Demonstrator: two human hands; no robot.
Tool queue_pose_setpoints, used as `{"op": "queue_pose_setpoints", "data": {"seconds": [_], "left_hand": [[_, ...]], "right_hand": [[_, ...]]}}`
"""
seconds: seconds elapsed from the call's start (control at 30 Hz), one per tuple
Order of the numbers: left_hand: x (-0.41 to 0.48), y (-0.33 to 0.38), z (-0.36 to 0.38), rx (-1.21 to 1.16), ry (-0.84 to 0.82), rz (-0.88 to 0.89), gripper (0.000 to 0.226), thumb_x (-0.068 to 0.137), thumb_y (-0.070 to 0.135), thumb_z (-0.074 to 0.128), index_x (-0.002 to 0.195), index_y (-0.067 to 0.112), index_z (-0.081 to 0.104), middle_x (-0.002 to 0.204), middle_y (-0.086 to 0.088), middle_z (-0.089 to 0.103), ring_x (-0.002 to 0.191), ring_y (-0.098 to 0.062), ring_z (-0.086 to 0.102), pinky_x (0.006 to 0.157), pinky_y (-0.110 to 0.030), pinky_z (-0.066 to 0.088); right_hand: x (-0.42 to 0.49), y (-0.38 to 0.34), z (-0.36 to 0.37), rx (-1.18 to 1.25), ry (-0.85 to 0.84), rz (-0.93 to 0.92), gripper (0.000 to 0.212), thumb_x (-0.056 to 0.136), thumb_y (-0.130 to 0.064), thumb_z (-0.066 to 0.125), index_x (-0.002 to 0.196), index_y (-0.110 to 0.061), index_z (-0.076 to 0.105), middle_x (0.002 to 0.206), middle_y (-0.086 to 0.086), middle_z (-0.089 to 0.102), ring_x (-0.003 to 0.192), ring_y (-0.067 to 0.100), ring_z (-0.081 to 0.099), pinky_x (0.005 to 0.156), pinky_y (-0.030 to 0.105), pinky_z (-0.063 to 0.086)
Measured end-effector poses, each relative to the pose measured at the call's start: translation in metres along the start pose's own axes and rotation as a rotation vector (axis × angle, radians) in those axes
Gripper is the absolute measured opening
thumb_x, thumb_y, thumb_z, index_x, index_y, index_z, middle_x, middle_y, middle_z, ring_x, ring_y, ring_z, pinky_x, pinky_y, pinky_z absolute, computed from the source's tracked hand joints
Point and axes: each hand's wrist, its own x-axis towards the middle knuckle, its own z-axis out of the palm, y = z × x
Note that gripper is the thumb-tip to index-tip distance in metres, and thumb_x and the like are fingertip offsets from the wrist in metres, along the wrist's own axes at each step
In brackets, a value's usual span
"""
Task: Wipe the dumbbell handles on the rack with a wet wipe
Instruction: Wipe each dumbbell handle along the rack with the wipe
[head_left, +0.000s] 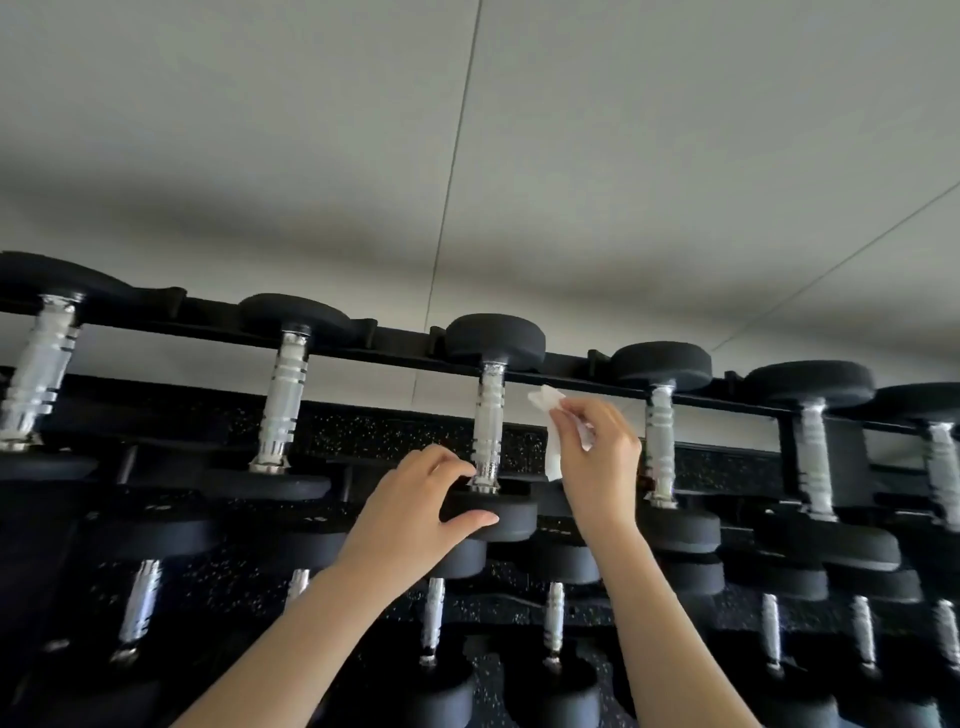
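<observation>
A black rack (395, 349) carries a top row of several black dumbbells with chrome handles. My left hand (415, 506) grips the near head (511, 514) of the middle dumbbell, thumb under it and fingers on top beside its chrome handle (488, 426). My right hand (597, 452) is raised just right of that handle and pinches a crumpled white wet wipe (551, 415). The wipe hangs close to the handle but apart from it.
Neighbouring chrome handles stand left (283, 397) and right (661, 441) of the middle one. A lower row of dumbbells (553, 623) sits beneath my forearms. A pale grey wall (467, 156) rises behind the rack, and dark speckled flooring (363, 431) shows between the rails.
</observation>
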Motion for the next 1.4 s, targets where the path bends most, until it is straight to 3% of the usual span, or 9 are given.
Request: {"op": "queue_pose_setpoints", "data": {"seconds": [0.1, 0.2, 0.43, 0.57, 0.67, 0.8, 0.93, 1.17, 1.4], "left_hand": [[-0.001, 0.002, 0.014, 0.002, 0.031, -0.065, 0.055, 0.081, 0.061, 0.055, 0.123, 0.025, 0.057, 0.114, 0.017, 0.049, 0.110, -0.002, 0.044, 0.092, -0.018, 0.035], [-0.006, 0.002, 0.025, -0.009, 0.075, -0.113, 0.070, 0.073, 0.073, 0.038, 0.118, 0.024, 0.061, 0.108, 0.018, 0.051, 0.106, -0.002, 0.046, 0.086, -0.017, 0.037], [-0.011, 0.001, 0.036, -0.040, 0.151, -0.147, 0.059, 0.075, 0.068, 0.043, 0.107, 0.023, 0.065, 0.102, 0.020, 0.051, 0.101, 0.003, 0.043, 0.078, -0.008, 0.034], [-0.011, 0.000, 0.037, -0.064, 0.153, -0.145, 0.059, 0.074, 0.069, 0.043, 0.107, 0.025, 0.064, 0.101, 0.023, 0.049, 0.102, 0.006, 0.040, 0.077, -0.006, 0.034], [-0.010, -0.002, 0.039, -0.083, 0.160, -0.140, 0.059, 0.074, 0.069, 0.043, 0.107, 0.025, 0.065, 0.101, 0.024, 0.049, 0.102, 0.006, 0.040, 0.077, -0.006, 0.034], [-0.011, -0.003, 0.038, -0.107, 0.162, -0.132, 0.059, 0.073, 0.069, 0.043, 0.107, 0.025, 0.065, 0.101, 0.024, 0.051, 0.103, 0.004, 0.041, 0.078, -0.007, 0.034], [-0.010, -0.006, 0.038, -0.121, 0.147, -0.129, 0.060, 0.072, 0.070, 0.044, 0.108, 0.026, 0.064, 0.102, 0.023, 0.050, 0.104, 0.005, 0.041, 0.081, -0.006, 0.034], [-0.012, -0.012, 0.035, -0.180, 0.117, -0.127, 0.062, 0.068, 0.071, 0.048, 0.112, 0.030, 0.063, 0.104, 0.030, 0.047, 0.107, 0.006, 0.040, 0.085, -0.004, 0.031], [-0.013, -0.014, 0.036, -0.200, 0.122, -0.135, 0.060, 0.068, 0.071, 0.049, 0.112, 0.032, 0.063, 0.105, 0.030, 0.047, 0.109, 0.006, 0.041, 0.084, -0.004, 0.032]], "right_hand": [[0.019, 0.012, 0.018, 0.029, -0.069, -0.081, 0.006, 0.085, -0.005, 0.064, 0.090, -0.005, 0.067, 0.086, 0.002, 0.065, 0.076, 0.007, 0.057, 0.071, 0.008, 0.044], [0.034, 0.019, 0.037, 0.044, -0.095, -0.147, 0.007, 0.087, -0.007, 0.062, 0.092, -0.005, 0.067, 0.088, 0.005, 0.065, 0.077, 0.011, 0.058, 0.070, 0.019, 0.049], [0.039, 0.021, 0.068, 0.042, -0.062, -0.199, 0.005, 0.084, -0.004, 0.066, 0.087, -0.003, 0.068, 0.091, 0.009, 0.059, 0.079, 0.016, 0.056, 0.067, 0.019, 0.044], [0.032, 0.023, 0.073, 0.098, -0.036, -0.106, 0.007, 0.082, -0.005, 0.068, 0.088, -0.004, 0.070, 0.092, 0.008, 0.058, 0.081, 0.014, 0.055, 0.071, 0.007, 0.039], [0.032, 0.019, 0.073, 0.186, -0.023, 0.015, 0.008, 0.083, -0.007, 0.068, 0.089, -0.004, 0.072, 0.093, 0.007, 0.061, 0.078, 0.003, 0.054, 0.072, 0.002, 0.038], [0.032, 0.014, 0.075, 0.238, -0.002, 0.094, 0.008, 0.082, -0.007, 0.068, 0.089, -0.006, 0.073, 0.091, 0.003, 0.063, 0.078, -0.002, 0.054, 0.073, 0.002, 0.039], [0.037, 0.010, 0.080, 0.241, 0.017, 0.086, 0.005, 0.081, -0.006, 0.069, 0.084, -0.007, 0.073, 0.088, 0.001, 0.064, 0.078, 0.006, 0.057, 0.073, 0.003, 0.039], [0.034, 0.014, 0.070, 0.163, -0.149, 0.042, 0.002, 0.078, -0.006, 0.072, 0.080, -0.007, 0.073, 0.089, 0.002, 0.064, 0.075, -0.004, 0.055, 0.071, 0.002, 0.041], [0.008, 0.020, 0.054, 0.122, -0.306, -0.005, 0.002, 0.078, -0.009, 0.073, 0.078, -0.011, 0.072, 0.086, -0.003, 0.064, 0.077, 0.000, 0.058, 0.072, 0.003, 0.040]]}}
